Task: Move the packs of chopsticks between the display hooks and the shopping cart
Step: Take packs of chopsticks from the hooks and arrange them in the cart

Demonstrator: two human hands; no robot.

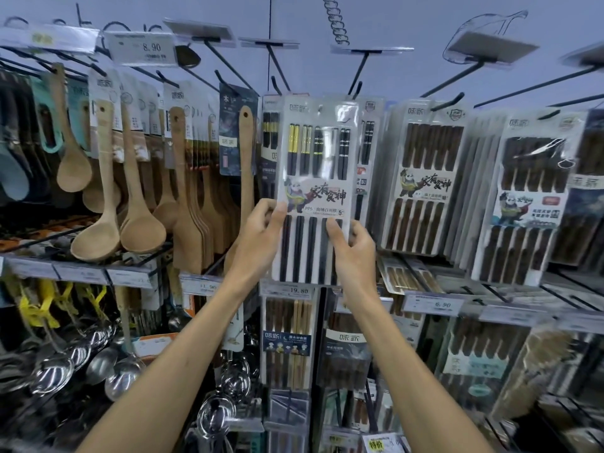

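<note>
A clear pack of black chopsticks [315,158] with a panda label is held upright in front of the display hooks, its top hole near a black hook [277,85]. My left hand [261,233] grips the pack's left edge, thumb on its front. My right hand [354,246] grips the lower right edge, thumb across the front. More packs of black chopsticks [269,152] hang right behind it. Packs of brown wooden chopsticks [425,178] hang to the right. No shopping cart is in view.
Wooden spoons and spatulas [137,204] hang at the left, steel ladles [98,361] below them. Further chopstick packs [287,344] hang on the lower row. Price tags [140,47] stick out on long hook arms overhead, and shelf price strips [434,304] run across the middle.
</note>
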